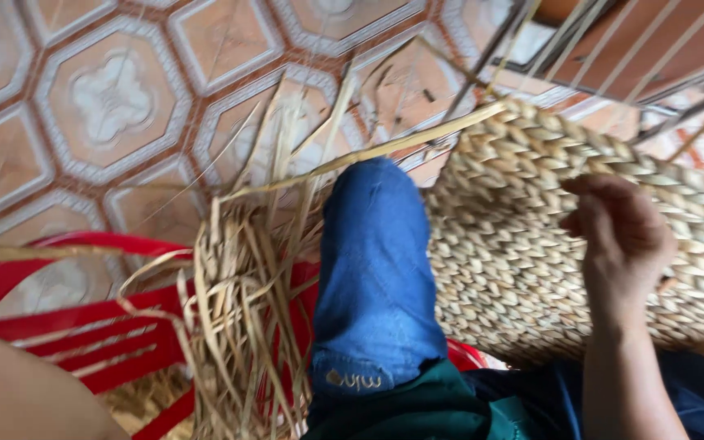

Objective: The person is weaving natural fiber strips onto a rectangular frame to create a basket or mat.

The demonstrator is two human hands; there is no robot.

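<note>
One hand in view. From left: red plastic chair (59, 322) on the patterned tile floor (107, 98), a bundle of dry straw strands (238, 326) draped over it, then a knee in blue cloth (376, 269). Right hand (621, 236) rests on the woven straw panel (515, 244), fingers curled against the weave; grip cannot be told. Left hand out of frame.

Pale tan woven straw basket panel (531, 244) with braided rows, held tilted beside the knee; loose unwoven strands project from its upper edge.
</note>
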